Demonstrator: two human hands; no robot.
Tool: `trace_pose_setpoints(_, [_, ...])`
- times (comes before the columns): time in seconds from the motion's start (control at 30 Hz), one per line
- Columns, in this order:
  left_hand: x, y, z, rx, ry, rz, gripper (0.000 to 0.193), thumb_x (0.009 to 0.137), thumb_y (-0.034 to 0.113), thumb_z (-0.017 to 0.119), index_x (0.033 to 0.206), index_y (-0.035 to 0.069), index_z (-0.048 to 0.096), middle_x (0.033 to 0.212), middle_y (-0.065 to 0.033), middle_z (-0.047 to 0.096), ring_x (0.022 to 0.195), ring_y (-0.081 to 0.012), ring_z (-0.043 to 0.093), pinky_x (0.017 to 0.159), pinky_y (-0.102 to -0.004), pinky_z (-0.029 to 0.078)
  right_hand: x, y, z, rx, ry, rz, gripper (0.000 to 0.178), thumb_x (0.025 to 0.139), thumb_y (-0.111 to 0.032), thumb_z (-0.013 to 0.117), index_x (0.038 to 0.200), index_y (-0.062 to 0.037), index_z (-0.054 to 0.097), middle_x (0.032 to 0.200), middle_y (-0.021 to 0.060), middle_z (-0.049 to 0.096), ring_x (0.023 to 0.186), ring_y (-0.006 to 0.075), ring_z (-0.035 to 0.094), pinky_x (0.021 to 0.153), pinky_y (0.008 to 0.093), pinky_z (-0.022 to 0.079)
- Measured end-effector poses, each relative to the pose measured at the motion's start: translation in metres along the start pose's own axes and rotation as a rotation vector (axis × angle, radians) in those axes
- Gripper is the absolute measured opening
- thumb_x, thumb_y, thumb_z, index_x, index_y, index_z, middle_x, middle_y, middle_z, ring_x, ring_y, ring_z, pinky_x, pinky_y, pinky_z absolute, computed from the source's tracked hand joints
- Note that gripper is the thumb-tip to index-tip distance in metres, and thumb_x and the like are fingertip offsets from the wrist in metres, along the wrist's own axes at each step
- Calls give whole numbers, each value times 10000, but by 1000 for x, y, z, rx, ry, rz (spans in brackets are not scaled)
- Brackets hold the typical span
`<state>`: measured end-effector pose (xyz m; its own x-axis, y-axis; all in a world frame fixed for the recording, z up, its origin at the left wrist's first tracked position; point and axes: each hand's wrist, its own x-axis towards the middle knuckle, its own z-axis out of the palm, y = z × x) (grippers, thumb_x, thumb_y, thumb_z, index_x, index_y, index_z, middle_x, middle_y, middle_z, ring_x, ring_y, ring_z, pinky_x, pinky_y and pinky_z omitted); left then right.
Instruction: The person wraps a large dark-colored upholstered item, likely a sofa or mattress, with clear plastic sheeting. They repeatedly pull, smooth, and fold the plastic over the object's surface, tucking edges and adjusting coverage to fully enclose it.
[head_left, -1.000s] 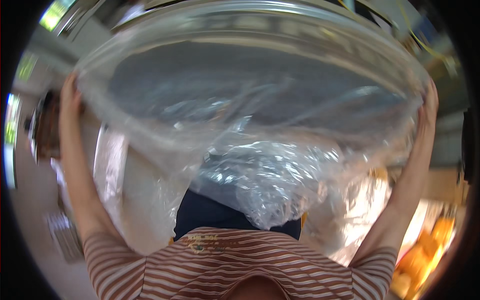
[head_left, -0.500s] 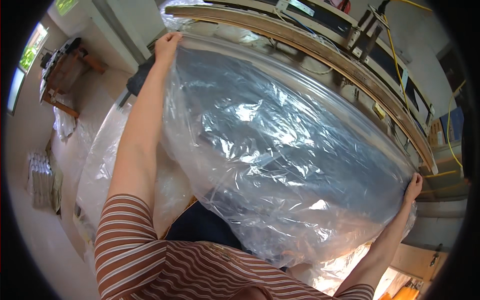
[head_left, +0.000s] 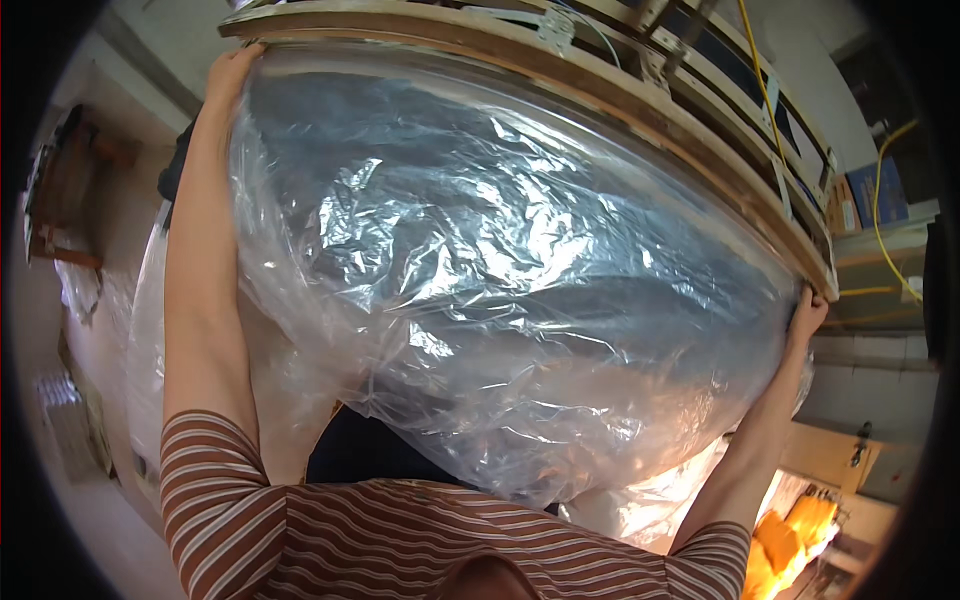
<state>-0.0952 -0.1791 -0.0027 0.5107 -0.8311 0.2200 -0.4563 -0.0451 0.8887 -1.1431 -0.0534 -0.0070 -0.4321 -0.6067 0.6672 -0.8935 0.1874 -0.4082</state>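
Observation:
A wide sheet of clear plastic film [head_left: 480, 250], shiny and wrinkled, hangs between my two outstretched arms. My left hand [head_left: 235, 72] pinches its upper left corner, close to the end of a long wooden bar [head_left: 560, 68]. At the upper right corner, my right hand [head_left: 808, 315] grips the film just under the bar's other end. The film's top edge runs taut along the near side of the bar, while its lower part sags toward my body. Whether the sheet is one layer or a bag cannot be told.
Behind the bar stands a machine frame with metal brackets [head_left: 556, 30] and a yellow cable [head_left: 762, 80]. Orange material [head_left: 790, 545] lies at the lower right. A wooden table [head_left: 75, 200] stands at the far left, with stacked packs [head_left: 62, 415] on the floor nearer me.
Both hands have brought the film's top edge up to the wooden bar, still stretched between them. The whole view has shifted, with the bar now nearer and larger.

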Motion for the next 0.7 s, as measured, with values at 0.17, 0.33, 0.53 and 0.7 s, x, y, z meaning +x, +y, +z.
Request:
trace_pose_setpoints(0.17, [-16,8,-12,-748,58,-283,188,854,186,546,718,59,569,728,-60,568,814,-186,610,688,-294,465,-7,-6,-11,279,-127,69,363,902,-245,528,915,109,603,846,144,617,786,224,525,765,349,420])
trace_pose_setpoints(0.33, [-17,8,-23,-417,266,-158,395,937,357,447,847,11,614,898,-105,623,916,-216,593,765,-297,457,-6,4,-15,273,-117,109,398,934,-236,445,1042,112,605,1007,171,639,907,233,568,832,355,421])
trace_pose_setpoints(0.53, [-29,12,-3,487,-95,-18,600,862,538,505,1161,31,622,1179,-145,603,1133,-249,527,978,-327,367,-22,-72,-22,651,-354,633,457,953,-296,396,1208,48,556,1210,139,586,1131,231,521,980,328,366])
trace_pose_setpoints(0.7, [36,-38,-164,241,-21,73,449,898,344,552,1203,16,591,1118,-123,637,1011,-210,595,886,-314,449,-86,-143,-76,-284,-111,-206,221,764,-273,610,813,-58,617,848,159,597,824,343,573,729,458,432])
